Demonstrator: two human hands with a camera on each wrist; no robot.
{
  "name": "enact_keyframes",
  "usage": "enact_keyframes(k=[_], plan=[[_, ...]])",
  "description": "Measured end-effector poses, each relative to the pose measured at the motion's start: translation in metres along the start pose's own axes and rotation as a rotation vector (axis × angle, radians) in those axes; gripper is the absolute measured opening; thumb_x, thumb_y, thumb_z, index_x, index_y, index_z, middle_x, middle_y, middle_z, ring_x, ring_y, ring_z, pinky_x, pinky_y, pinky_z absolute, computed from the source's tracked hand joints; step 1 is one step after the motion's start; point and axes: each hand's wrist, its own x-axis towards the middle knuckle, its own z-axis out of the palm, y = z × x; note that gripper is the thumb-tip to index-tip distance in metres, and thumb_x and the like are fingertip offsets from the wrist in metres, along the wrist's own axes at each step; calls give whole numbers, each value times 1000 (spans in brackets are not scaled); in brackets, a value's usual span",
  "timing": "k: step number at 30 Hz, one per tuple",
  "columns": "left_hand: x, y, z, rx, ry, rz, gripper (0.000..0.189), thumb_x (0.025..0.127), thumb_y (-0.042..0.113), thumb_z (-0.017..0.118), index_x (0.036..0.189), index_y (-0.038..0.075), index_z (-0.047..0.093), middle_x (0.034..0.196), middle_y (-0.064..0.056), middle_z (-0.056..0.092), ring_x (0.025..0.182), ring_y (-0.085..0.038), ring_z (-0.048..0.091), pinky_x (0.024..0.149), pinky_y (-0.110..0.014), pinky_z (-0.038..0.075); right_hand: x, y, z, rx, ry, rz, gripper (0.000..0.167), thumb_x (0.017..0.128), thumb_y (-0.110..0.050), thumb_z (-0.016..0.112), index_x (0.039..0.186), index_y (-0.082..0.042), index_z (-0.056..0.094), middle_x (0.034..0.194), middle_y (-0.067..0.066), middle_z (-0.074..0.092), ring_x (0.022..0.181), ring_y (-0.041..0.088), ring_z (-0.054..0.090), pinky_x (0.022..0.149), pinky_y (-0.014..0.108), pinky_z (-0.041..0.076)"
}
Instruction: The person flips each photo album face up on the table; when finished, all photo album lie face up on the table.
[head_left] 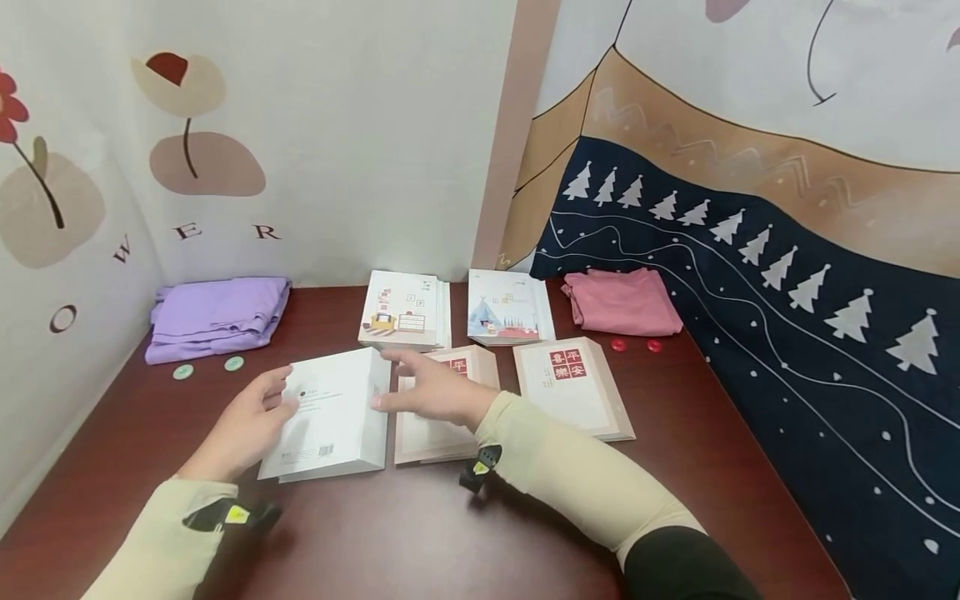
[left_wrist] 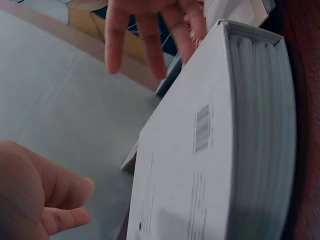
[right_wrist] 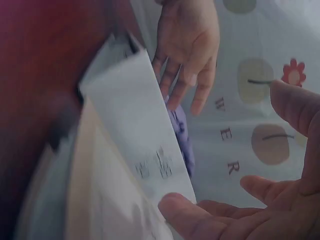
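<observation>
A thick white album (head_left: 326, 412), its back cover with a barcode facing up, lies at the left of the table; the left wrist view shows its stacked pages (left_wrist: 262, 125) end-on. My left hand (head_left: 251, 421) hovers at the album's left edge, its thumb over the cover in the head view and fingers bent slightly. In the left wrist view that hand (left_wrist: 45, 192) stands apart from the cover. My right hand (head_left: 435, 387) is spread at the spine side, thumb and fingertips right at the edge. Neither hand grips anything.
Beside the album lie two beige-edged albums (head_left: 420, 433) (head_left: 573, 400) with red characters. Behind stand two illustrated album stacks (head_left: 401, 312) (head_left: 506, 312). Folded purple cloth (head_left: 217, 312) and green buttons (head_left: 234, 363) are at left, pink cloth (head_left: 622, 304) and red buttons (head_left: 618, 344) at right.
</observation>
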Motion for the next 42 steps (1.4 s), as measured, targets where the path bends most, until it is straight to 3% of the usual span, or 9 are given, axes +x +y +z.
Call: enact_keyframes(k=[6,11,15,24,34,42], plan=[[-11,-16,-8,70,-29,-68,72,109,23,53,164,-7,18,154,-45,33,138,-62,40,105,-72,41,-5,-2,19,62,-55,47,85,91,-33,83,164,-28,39,162,20,44,147,32,48,103,35,54],[-11,-22,-9,74,-77,-77,74,108,22,55,163,-9,17,147,-44,42,131,-57,48,95,-56,52,-1,-2,29,171,-58,81,85,92,-25,83,164,-24,38,164,22,40,149,29,45,99,38,58],[-9,-27,-9,28,-104,-67,73,108,17,55,163,-10,16,142,-46,46,123,-51,57,87,-43,59,1,-1,34,262,-47,132,84,92,-22,83,164,-24,38,163,23,39,142,27,51,100,43,58],[-4,-43,-13,-159,-172,-59,73,104,0,48,163,-10,7,132,-40,53,108,-30,65,79,-30,59,2,1,40,431,-28,197,85,92,-11,82,163,-20,36,162,27,37,135,30,56,100,49,58],[-10,-37,-15,-234,-173,-21,78,105,-1,50,167,0,3,133,-40,49,96,-15,67,75,-33,60,2,2,41,453,-26,169,82,94,-10,80,163,-19,37,167,17,38,143,29,52,101,47,58],[-14,-27,-19,-287,-162,46,78,105,-3,47,168,1,1,150,-46,35,98,-1,65,76,-33,61,-10,-5,39,329,-49,76,83,93,-18,81,164,-27,38,163,5,48,146,18,49,105,43,55]])
